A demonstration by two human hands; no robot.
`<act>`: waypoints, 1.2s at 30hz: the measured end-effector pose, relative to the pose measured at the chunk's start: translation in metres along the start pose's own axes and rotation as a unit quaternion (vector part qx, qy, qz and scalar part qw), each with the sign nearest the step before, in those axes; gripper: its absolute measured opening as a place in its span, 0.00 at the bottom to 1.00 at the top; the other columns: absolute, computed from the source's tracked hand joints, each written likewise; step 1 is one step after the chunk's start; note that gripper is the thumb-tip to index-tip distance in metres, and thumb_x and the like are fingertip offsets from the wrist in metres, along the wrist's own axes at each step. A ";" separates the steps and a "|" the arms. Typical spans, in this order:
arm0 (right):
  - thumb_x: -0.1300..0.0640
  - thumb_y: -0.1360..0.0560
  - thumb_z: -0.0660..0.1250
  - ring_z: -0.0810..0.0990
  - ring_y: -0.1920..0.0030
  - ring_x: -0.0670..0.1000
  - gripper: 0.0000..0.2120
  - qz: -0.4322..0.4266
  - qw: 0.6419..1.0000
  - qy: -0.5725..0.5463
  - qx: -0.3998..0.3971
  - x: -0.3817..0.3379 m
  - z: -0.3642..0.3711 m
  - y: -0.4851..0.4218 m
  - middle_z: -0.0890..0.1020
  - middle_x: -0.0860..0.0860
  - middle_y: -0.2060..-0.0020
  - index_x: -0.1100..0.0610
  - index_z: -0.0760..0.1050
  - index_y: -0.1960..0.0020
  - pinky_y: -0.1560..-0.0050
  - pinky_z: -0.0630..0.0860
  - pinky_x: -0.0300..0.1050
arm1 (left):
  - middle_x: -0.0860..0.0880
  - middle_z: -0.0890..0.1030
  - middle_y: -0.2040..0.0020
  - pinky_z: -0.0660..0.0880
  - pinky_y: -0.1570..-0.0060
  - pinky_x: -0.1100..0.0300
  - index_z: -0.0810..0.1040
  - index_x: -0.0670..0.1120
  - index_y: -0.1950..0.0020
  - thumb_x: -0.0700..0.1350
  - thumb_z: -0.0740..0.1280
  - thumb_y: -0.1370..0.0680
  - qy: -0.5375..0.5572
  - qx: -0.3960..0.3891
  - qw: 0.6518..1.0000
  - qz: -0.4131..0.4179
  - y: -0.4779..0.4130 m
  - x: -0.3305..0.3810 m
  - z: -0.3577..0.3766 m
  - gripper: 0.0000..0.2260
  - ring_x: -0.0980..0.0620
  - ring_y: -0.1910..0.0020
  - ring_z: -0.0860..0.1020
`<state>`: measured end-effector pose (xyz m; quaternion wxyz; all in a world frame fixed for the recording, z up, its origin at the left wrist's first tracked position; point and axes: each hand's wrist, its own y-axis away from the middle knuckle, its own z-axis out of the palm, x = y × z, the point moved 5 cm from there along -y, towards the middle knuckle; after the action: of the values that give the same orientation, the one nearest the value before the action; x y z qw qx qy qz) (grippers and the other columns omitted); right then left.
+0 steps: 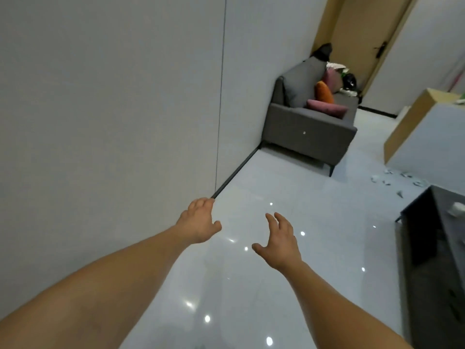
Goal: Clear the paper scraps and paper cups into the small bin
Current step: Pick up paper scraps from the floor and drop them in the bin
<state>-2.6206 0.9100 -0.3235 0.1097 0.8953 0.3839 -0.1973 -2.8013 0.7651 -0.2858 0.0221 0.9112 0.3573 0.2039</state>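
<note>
Several paper scraps [392, 178] lie scattered on the glossy white floor at the right, beyond a dark low table [427, 235]. A small white crumpled piece [456, 209] sits on that table's top. My left hand [201, 221] is stretched out over the floor close to the wall, fingers loosely bent, holding nothing. To its right, my right hand [279, 241] is also held out, fingers spread and empty. Both hands are far from the scraps. No bin and no paper cup can be made out.
A plain wall [113, 109] with a dark baseboard fills the left side. A grey sofa [312, 122] with pink and orange cushions stands against it farther back. A wooden door [357, 34] is behind the sofa, and a white and wood cabinet [425, 132] stands at the right.
</note>
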 end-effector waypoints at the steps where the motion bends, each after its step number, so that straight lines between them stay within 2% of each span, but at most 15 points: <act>1: 0.41 0.28 0.70 0.48 0.23 0.52 0.44 0.013 1.000 0.001 0.007 0.014 -0.007 -0.004 0.50 0.49 0.22 0.49 0.49 0.21 0.26 0.58 0.51 | 0.47 0.54 0.22 0.56 0.27 0.49 0.51 0.47 0.22 0.56 0.61 0.22 -0.005 -0.004 1.000 0.014 -0.013 0.014 0.002 0.33 0.47 0.24 0.51; 11: 0.40 0.28 0.68 0.45 0.22 0.52 0.45 0.131 0.990 0.040 0.029 0.120 -0.058 -0.085 0.47 0.49 0.22 0.49 0.47 0.21 0.26 0.57 0.51 | 0.47 0.53 0.22 0.56 0.27 0.49 0.50 0.46 0.22 0.56 0.62 0.23 -0.021 -0.050 0.991 0.126 -0.171 0.132 0.026 0.35 0.47 0.23 0.51; 22: 0.42 0.28 0.70 0.46 0.22 0.51 0.44 0.238 0.968 -0.006 0.077 0.206 -0.111 -0.196 0.47 0.48 0.22 0.48 0.48 0.21 0.26 0.57 0.51 | 0.47 0.54 0.22 0.59 0.28 0.48 0.52 0.47 0.22 0.55 0.63 0.24 -0.053 -0.093 0.972 0.210 -0.348 0.250 0.030 0.35 0.47 0.23 0.52; 29: 0.41 0.28 0.69 0.45 0.22 0.52 0.45 0.283 0.954 -0.005 0.094 0.319 -0.154 -0.255 0.46 0.48 0.22 0.48 0.46 0.21 0.26 0.56 0.51 | 0.47 0.56 0.23 0.60 0.28 0.47 0.53 0.47 0.22 0.56 0.63 0.24 -0.078 -0.098 0.955 0.269 -0.429 0.382 0.067 0.34 0.46 0.24 0.53; 36: 0.40 0.28 0.69 0.45 0.22 0.53 0.46 0.283 0.953 0.005 0.106 0.438 -0.244 -0.322 0.47 0.48 0.22 0.48 0.46 0.21 0.26 0.55 0.53 | 0.47 0.56 0.23 0.61 0.29 0.48 0.54 0.47 0.23 0.55 0.63 0.23 -0.075 -0.078 0.953 0.283 -0.502 0.532 0.077 0.33 0.46 0.24 0.54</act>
<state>-2.5159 1.4966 -0.3108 0.0636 0.9749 0.0918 -0.1927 -2.7424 1.4975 -0.2601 0.0615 0.9830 0.0654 0.1600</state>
